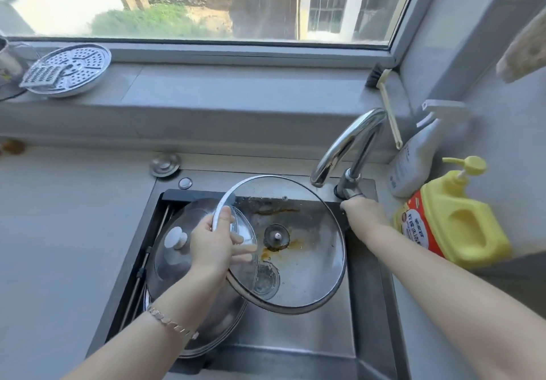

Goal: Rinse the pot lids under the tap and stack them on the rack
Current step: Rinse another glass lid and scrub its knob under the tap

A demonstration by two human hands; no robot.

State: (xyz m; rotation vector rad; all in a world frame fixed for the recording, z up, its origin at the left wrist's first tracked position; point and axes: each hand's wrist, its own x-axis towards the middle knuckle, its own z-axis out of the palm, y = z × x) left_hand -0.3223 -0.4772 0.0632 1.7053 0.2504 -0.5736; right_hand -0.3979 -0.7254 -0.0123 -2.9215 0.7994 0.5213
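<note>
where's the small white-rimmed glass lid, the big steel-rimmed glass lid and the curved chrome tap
small white-rimmed glass lid (221, 206): head view, its white rim
big steel-rimmed glass lid (310, 232): head view, bare glass
curved chrome tap (336, 150): head view, spout's arch

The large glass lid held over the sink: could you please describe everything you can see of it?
The large glass lid is round, clear glass in a metal rim, seen from its underside, with a dark central fitting and a small vent hole near the rim. Orange-brown stains and droplets mark the glass. It is tilted over the sink, below the tap spout. The left hand grips its left edge, along with what seems a smaller white-rimmed lid.
</note>
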